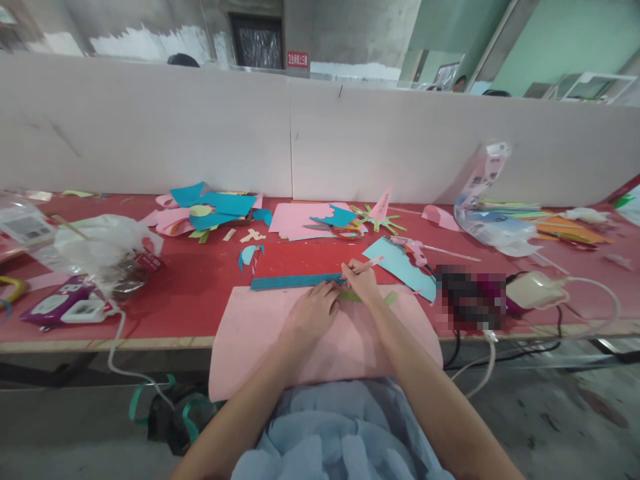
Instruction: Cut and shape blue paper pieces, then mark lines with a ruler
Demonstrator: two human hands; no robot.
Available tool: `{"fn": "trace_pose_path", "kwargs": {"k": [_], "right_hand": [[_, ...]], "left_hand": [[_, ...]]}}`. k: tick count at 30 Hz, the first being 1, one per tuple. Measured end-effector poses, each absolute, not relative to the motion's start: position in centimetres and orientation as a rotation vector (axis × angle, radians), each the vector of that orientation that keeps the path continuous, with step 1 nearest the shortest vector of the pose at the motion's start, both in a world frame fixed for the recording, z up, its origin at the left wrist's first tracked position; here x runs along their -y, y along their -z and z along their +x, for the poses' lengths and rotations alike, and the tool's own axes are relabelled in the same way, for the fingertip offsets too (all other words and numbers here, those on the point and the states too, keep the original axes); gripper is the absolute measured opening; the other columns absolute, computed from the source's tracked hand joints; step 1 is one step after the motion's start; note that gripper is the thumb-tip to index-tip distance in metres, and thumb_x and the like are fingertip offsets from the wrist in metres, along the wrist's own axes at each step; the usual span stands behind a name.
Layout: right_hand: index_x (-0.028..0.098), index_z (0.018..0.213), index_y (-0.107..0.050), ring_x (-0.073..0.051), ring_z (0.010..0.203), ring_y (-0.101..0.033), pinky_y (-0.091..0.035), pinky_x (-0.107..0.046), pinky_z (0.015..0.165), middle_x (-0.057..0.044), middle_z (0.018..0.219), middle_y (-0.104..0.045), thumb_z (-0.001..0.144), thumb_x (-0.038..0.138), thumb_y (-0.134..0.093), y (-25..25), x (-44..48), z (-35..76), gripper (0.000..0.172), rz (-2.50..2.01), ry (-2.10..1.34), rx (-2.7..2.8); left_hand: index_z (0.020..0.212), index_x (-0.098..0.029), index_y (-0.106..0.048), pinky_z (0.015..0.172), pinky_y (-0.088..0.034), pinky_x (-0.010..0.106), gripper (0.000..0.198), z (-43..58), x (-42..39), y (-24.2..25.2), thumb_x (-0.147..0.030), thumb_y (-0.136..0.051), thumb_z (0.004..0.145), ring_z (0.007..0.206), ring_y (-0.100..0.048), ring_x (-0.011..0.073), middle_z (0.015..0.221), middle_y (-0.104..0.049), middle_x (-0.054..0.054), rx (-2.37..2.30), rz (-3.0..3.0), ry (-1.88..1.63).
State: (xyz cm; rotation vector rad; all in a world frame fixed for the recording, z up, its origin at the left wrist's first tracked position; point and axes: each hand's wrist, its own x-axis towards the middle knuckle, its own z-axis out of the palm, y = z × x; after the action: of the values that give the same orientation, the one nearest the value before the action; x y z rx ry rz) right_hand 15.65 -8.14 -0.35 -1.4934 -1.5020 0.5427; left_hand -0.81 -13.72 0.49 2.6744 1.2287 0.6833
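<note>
A large pink sheet (250, 333) lies at the table's front edge, its near side curving down toward my lap. Along its far edge runs a blue ruler (285, 281). My left hand (317, 307) lies on the sheet, fingers spread and the fingertips against the ruler. In my right hand (361, 280) is a pink pen (376, 261), pinched near the ruler's right end. Under and beside that hand, green paper strips (391, 297) rest on the sheet. What the pen tip touches is hidden by my fingers.
A glue gun (413, 251) sits on light blue paper (420, 283) at right. Behind are scissors (345, 231), pink sheets (290, 217) and blue scraps (225, 203). Plastic bags (95, 243) and a purple box (60, 303) are left; a power strip's cables trail right. A white partition (200, 127) stands behind.
</note>
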Motion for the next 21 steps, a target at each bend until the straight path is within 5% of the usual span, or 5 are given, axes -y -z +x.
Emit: {"fn": "trace_pose_path", "kwargs": {"k": [21], "right_hand": [[0.023, 0.053, -0.038, -0.011, 0.041, -0.047, -0.033, -0.021, 0.045, 0.005, 0.042, -0.049, 0.077, 0.036, -0.050, 0.21, 8.17, 15.60, 0.030, -1.540, -0.491, 1.504]], "left_hand": [[0.118, -0.015, -0.056, 0.106, -0.037, 0.037, 0.031, -0.88, 13.72, -0.52, -0.016, -0.041, 0.090, 0.124, -0.046, 0.0198, 0.127, -0.057, 0.009, -1.211, 2.677, -0.689]]}}
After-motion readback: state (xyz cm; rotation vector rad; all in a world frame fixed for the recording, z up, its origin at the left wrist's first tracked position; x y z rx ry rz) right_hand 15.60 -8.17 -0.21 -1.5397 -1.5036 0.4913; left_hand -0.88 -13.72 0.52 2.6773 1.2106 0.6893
